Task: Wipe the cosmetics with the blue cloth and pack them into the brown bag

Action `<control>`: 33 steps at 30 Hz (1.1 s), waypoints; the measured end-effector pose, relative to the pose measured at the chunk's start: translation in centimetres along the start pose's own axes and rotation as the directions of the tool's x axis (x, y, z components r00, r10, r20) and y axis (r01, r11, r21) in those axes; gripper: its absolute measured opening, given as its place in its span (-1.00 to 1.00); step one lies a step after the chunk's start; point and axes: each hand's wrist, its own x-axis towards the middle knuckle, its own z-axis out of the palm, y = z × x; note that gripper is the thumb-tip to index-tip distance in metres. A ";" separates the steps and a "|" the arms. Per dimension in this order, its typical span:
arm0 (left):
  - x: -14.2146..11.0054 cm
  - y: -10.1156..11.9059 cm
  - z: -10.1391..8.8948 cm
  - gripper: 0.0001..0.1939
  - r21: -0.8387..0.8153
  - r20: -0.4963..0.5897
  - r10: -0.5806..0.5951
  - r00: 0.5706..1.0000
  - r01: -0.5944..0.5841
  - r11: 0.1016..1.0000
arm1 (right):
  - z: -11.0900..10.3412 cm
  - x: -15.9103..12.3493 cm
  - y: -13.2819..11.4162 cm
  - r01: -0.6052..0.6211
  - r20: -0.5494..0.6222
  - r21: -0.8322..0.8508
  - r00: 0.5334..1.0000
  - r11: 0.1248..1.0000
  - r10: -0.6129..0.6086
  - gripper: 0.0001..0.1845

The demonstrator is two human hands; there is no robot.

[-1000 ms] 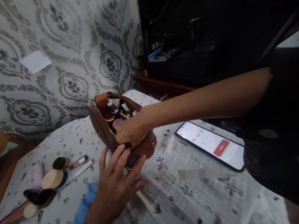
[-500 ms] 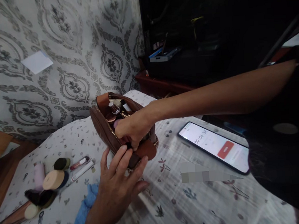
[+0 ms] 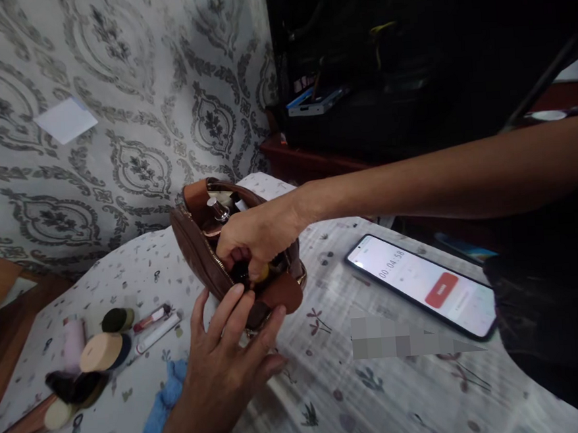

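A brown zippered bag [image 3: 195, 249] stands unzipped on the patterned cloth, tilted toward me. My left hand [image 3: 229, 352] holds its near edge, fingertips hooked over the rim beside the tan end flap [image 3: 284, 293] and thumb apart below. Down inside the bag is my right hand [image 3: 263, 238], its fingers curled and pinched near the bottom. Something dark lies by those fingertips, but what they grip is hidden. A silver-capped bottle [image 3: 218, 209] and a white-and-black tube [image 3: 239, 202] stick up behind the right hand.
Left on the cloth [image 3: 329, 372] lie a beige round compact [image 3: 100, 352], a lilac tube [image 3: 74, 343], a dark green jar [image 3: 118, 319], a lip gloss [image 3: 151, 318], a white tube [image 3: 157, 332], brushes [image 3: 24, 426] and a blue cloth piece [image 3: 163, 403]. A phone [image 3: 422, 286] showing a timer lies right.
My right hand has shifted slightly within the bag, its fingers curling more and reaching toward the near end. My left hand stays on the rim. The view has moved slightly.
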 end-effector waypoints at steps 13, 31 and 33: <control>0.1 0.0 -0.2 -0.68 -0.009 0.014 0.002 1.000 -0.002 1.000 | -1.2 -1.2 0.1 -0.054 -0.091 0.201 0.993 0.978 0.073 -0.86; 0.3 -0.1 0.0 -0.70 -0.006 0.018 0.021 1.000 -0.021 1.000 | 0.1 -1.3 0.0 -0.176 -0.080 0.691 0.945 0.702 0.316 -0.59; 0.3 -0.1 0.0 -0.70 -0.005 0.014 0.021 1.000 -0.021 1.000 | -0.2 -1.3 0.1 -0.208 -0.064 0.533 0.957 0.820 0.284 -0.66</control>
